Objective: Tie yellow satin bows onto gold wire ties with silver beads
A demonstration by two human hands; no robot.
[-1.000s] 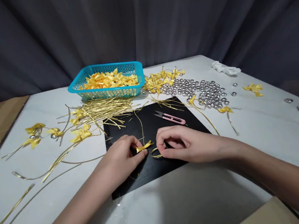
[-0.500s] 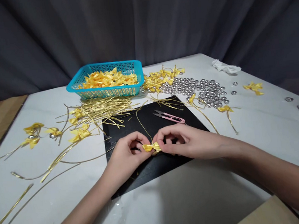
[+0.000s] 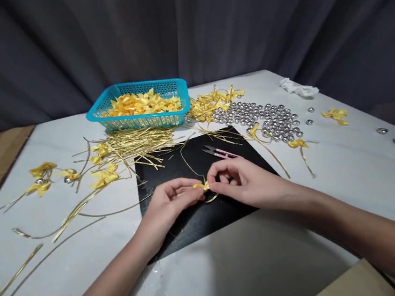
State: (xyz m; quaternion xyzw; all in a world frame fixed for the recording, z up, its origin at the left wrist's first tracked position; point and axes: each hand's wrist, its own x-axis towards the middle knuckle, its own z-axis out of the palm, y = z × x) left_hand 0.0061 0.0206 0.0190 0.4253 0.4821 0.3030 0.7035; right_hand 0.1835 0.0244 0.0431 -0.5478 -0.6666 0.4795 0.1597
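Over a black mat [image 3: 178,237], my left hand [image 3: 174,200] and my right hand [image 3: 238,181] meet at a small yellow ribbon flower [image 3: 205,185]. My left hand pinches its left side between thumb and fingers. The right thumb and forefinger are closed on its right side, so much of the flower is hidden. A thin gold wire [image 3: 188,164] runs up from it across the mat, and a loop of gold wire shows just below. Thread snips [image 3: 219,152] with pink handles lie behind my right hand, partly covered by it.
A blue basket [image 3: 138,122] of yellow ribbon pieces stands at the back. Gold wires [image 3: 140,142] are heaped before it. Silver beads [image 3: 272,119] are spread to its right, near finished-looking yellow flowers [image 3: 210,104]. A white tissue [image 3: 299,88] lies at the far right edge.
My left fingers have closed further over the flower's left side. My right hand has risen slightly and covers more of the snips. A wire loop now shows below the flower.
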